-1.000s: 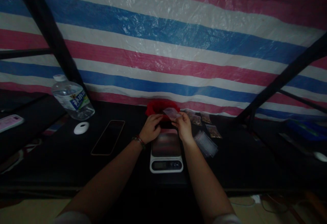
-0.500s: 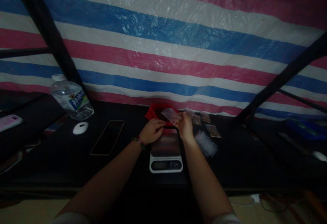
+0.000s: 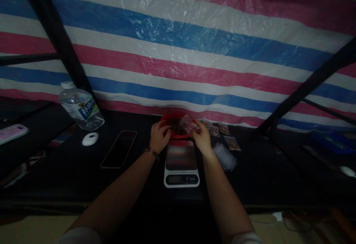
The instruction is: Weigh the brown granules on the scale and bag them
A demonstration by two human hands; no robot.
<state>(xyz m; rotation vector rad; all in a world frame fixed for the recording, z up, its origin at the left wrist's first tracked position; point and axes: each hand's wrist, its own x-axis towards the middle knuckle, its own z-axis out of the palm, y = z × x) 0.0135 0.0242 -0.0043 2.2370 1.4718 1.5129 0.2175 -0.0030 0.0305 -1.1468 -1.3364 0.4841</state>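
A red bowl (image 3: 181, 136) with small brown bits in it stands at the back of the black table. At its left rim my left hand (image 3: 159, 138) is closed, fingers bent over the edge. My right hand (image 3: 202, 139) pinches a small clear plastic bag (image 3: 187, 123) over the bowl's right side. The bag's fill is hard to make out in the dim light. Just in front of the bowl, between my forearms, lies a white kitchen scale (image 3: 181, 162) with a metal plate.
Several small filled bags (image 3: 231, 143) lie right of my right hand, with a stack of flat clear bags (image 3: 225, 157) nearer. On the left are a phone (image 3: 119, 149), a white oval object (image 3: 90, 139) and a clear bottle (image 3: 82, 106). Striped sheeting (image 3: 178, 66) hangs behind.
My left hand has moved left, from the bowl's front to its left rim. The bag in my right hand has tilted and shifted slightly. More of the bowl's contents show.
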